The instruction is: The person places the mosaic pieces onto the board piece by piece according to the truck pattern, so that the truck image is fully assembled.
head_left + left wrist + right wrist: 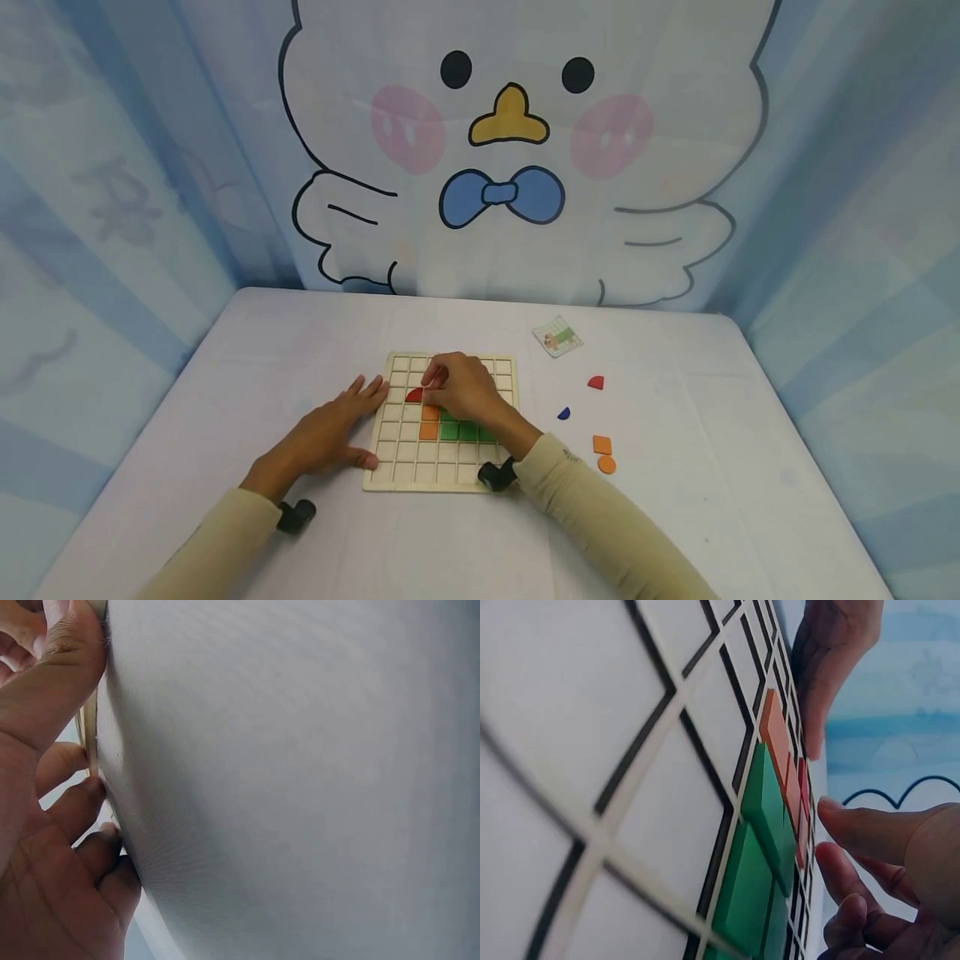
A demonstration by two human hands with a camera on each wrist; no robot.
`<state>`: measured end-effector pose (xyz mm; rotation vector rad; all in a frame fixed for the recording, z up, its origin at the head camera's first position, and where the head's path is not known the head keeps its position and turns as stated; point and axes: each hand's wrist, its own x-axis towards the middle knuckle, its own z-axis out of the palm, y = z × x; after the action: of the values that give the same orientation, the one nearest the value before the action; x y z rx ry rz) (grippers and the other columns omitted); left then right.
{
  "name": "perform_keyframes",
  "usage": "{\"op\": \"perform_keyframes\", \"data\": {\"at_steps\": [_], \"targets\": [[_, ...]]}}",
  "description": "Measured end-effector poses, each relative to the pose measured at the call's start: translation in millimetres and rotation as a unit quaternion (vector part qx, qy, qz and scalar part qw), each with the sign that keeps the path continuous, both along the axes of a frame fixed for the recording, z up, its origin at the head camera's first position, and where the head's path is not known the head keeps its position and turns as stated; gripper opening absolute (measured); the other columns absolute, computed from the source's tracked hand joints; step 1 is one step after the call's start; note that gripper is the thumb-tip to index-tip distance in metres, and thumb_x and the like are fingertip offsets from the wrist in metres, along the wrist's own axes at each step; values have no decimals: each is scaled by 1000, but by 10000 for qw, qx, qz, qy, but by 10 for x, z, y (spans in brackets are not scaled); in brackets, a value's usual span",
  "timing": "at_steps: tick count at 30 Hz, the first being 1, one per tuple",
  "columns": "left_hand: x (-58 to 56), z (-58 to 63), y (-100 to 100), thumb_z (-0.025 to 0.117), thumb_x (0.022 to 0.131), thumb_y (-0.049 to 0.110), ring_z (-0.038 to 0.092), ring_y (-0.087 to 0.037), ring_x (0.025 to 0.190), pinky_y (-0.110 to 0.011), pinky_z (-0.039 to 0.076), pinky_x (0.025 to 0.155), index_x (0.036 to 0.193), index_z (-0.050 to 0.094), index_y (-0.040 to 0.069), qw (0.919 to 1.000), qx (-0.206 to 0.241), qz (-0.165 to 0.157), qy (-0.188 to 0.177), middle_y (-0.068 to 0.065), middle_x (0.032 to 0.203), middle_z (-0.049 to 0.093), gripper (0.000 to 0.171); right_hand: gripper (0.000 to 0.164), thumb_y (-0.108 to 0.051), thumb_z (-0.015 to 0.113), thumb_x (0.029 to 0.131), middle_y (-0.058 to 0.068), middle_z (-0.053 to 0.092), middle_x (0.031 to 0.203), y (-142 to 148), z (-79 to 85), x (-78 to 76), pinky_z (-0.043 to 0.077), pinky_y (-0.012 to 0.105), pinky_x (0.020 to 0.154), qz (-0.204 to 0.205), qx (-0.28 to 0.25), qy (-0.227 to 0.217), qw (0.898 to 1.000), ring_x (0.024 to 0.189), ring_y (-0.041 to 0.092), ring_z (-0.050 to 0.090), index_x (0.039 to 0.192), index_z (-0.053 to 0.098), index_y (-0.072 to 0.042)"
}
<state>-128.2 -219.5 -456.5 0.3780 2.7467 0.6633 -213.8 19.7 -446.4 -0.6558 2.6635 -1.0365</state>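
A pale wooden grid board (pixel 405 473) lies on the white table. My left hand (pixel 330 433) rests at its left side with fingers spread, the thumb at the lower left edge and fingertips at the upper left. My right hand (pixel 467 387) is over the board's upper middle, thumb and forefinger a little apart. In the right wrist view nothing shows between those fingers. Left of their tips sits a red quarter-round piece (pixel 414 395). Below them are orange squares (pixel 428 430) and green squares (pixel 448 430), partly covered by the hand.
Right of the board lie a red quarter-round piece (pixel 596 382), a blue piece (pixel 564 413), an orange square (pixel 602 445) and an orange disc (pixel 607 464). A small pattern card (pixel 557 336) is behind them. Printed curtains (pixel 495 250) border the table.
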Motion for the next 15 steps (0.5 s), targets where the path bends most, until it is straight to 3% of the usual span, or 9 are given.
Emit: {"op": "perform_keyframes", "data": {"at_steps": [15], "targets": [[37,64,30,94,73,41,13,-45,165,-72,27,126,170,26,14,10000,25,66,-40,-12,178,20,122,15,-12,87,88,-3,71,87,554,28,-47,49,32,73,-603,-293,-42,9977,81,15,63,99,77,-16]]}}
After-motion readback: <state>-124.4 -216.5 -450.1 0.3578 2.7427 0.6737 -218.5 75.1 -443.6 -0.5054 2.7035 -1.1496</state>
